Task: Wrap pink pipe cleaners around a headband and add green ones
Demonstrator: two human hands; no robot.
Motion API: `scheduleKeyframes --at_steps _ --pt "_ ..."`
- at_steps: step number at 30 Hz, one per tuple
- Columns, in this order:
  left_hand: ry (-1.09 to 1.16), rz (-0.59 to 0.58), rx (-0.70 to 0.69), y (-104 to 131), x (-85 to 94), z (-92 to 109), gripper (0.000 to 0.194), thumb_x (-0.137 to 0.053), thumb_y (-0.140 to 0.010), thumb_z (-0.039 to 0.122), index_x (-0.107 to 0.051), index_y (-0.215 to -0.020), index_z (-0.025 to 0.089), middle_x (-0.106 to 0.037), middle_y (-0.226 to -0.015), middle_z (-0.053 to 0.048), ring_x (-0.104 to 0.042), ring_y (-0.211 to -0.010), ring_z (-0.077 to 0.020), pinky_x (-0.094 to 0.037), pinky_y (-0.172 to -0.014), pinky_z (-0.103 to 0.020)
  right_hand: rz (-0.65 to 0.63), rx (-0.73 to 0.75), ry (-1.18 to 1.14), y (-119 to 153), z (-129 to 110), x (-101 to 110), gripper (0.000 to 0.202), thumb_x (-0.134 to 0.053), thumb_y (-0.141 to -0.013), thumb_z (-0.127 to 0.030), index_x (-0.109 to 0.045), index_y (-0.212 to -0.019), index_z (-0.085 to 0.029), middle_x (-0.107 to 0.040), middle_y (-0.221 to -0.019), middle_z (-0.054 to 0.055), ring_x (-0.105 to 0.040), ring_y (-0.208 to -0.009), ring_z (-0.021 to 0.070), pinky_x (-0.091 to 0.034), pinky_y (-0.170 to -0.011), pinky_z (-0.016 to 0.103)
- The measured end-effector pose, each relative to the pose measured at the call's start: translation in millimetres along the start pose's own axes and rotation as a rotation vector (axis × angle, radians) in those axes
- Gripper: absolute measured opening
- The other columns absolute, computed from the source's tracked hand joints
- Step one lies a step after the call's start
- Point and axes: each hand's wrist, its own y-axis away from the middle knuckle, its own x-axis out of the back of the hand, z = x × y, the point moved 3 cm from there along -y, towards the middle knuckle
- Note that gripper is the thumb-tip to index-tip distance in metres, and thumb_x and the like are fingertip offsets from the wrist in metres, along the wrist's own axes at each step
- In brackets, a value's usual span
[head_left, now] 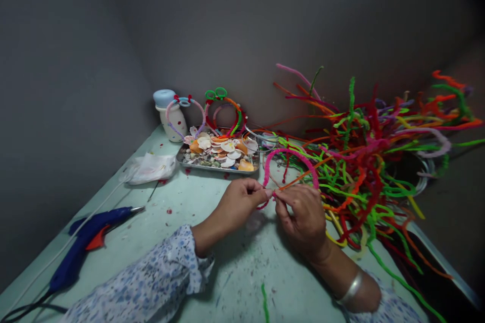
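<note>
A hot-pink fuzzy headband [290, 151], seemingly wrapped in pipe cleaner, arches up just beyond my fingers. My left hand [239, 202] has its thumb and forefinger pinched on the pink band near its lower left. Almost fingertip to fingertip with it, my right hand [303, 217] pinches a short pink bit of the same fuzzy strand. An orange pipe cleaner [299, 178] runs from beside the right fingertips up toward the pile; whether the hand grips it I cannot tell. Fingers partly hide the band's lower part.
A metal tray [217, 169] of seashells stands at the back, with finished headbands [237, 111] behind it. Beside them is a white jar [172, 118]. A blue glue gun [91, 239] lies left, near a white packet [153, 168]. Tangled pipe cleaners [364, 161] fill the right.
</note>
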Motion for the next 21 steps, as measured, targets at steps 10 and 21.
scheduleKeyframes --at_steps 10,21 --pt "-0.336 -0.062 -0.311 -5.1 9.8 6.6 0.011 -0.059 -0.077 0.014 -0.069 -0.082 0.014 -0.061 -0.078 -0.002 -0.055 -0.076 -0.0134 -0.041 -0.07 -0.025 0.053 -0.096 -0.048 3.9 6.4 -3.5 0.024 -0.058 -0.079 -0.006 -0.057 -0.099 -0.019 -0.066 -0.083 0.005 -0.06 -0.079 0.0194 -0.046 -0.078 0.039" --pt "-0.583 0.097 -0.76 -0.9 9.8 4.0 0.014 -0.064 -0.081 0.019 -0.071 -0.093 0.017 -0.062 -0.082 -0.005 -0.059 -0.077 -0.0134 -0.048 -0.068 -0.024 0.03 -0.116 -0.122 4.2 6.1 -3.7 0.024 -0.057 -0.079 -0.005 -0.058 -0.099 -0.019 -0.065 -0.083 0.005 -0.059 -0.08 0.0201 -0.046 -0.078 0.04"
